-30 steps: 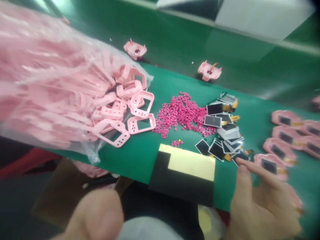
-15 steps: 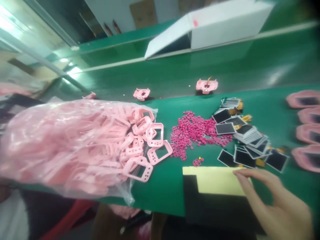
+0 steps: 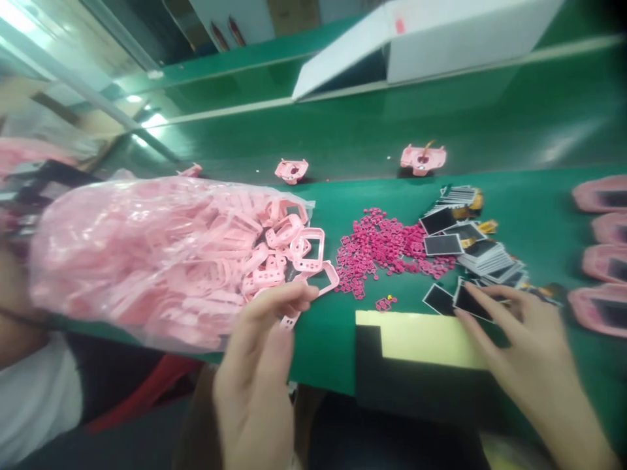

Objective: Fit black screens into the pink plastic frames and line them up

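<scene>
My left hand (image 3: pixel 262 372) reaches up over the front of the pink plastic frames (image 3: pixel 309 251) spilling from a clear bag (image 3: pixel 122 261). Its thumb and fingers stand apart, and part of one frame shows just behind the gap between them; no firm hold is visible. At the right, my right hand (image 3: pixel 526 333) has its thumb and index finger on opposite edges of a small black display screen (image 3: pixel 473 303) with a white border. Other screens (image 3: pixel 443 245) with orange ribbon cables lie piled behind it, partly under the hand.
Many small magenta pieces (image 3: pixel 379 245) lie in a heap mid-table. A yellow-and-black sheet (image 3: pixel 426 333) lies at the front edge. Pink shells with screens (image 3: pixel 600 307) line the right side. Two pink parts (image 3: pixel 424 158) sit farther back, below a white box (image 3: pixel 470 42). Another person's sleeve (image 3: pixel 39 398) is at the left.
My left hand has come into view from below, beside the pink frames. My right hand has moved from the yellow sheet onto a screen. The view has shifted slightly.
</scene>
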Motion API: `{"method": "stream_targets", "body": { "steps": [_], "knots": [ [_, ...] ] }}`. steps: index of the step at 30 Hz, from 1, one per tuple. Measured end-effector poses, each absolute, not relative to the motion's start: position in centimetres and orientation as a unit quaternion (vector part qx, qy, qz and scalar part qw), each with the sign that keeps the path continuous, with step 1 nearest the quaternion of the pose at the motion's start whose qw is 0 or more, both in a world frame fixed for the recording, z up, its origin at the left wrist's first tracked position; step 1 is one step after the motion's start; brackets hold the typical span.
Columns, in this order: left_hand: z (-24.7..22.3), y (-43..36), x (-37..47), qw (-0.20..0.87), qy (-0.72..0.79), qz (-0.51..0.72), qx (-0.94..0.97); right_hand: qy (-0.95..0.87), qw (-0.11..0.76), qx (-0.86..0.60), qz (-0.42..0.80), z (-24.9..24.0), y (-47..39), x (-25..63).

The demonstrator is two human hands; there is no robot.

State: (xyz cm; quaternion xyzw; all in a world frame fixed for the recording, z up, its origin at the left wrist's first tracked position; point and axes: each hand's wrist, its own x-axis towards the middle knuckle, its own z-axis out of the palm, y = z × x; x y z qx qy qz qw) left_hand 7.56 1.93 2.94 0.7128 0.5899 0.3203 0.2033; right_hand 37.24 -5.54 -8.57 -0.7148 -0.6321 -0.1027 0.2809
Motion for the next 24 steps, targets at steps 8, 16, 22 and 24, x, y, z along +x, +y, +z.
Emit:
{"method": "stream_targets", "body": {
  "steps": [8,16,22,24],
  "knots": [
    [-1.8,6.0,5.4,0.067,0.717,0.136,0.681,-0.696,0.234,-0.664,-0.139,-7.8,-6.6,39.9],
    [-3.6,8.7,7.0,-0.083,0.69,0.229,0.682,-0.576,0.334,-0.708,-0.235,-6.3,-5.6,37.8],
    [-3.2,11.0,8.3,-0.019,0.686,0.214,0.695,-0.541,0.416,-0.715,-0.154,-5.4,-5.8,35.2],
    [-3.0,10.3,7.8,0.011,0.678,0.28,0.68,-0.507,0.441,-0.737,-0.074,-5.0,-6.4,34.6]
  ]
}}
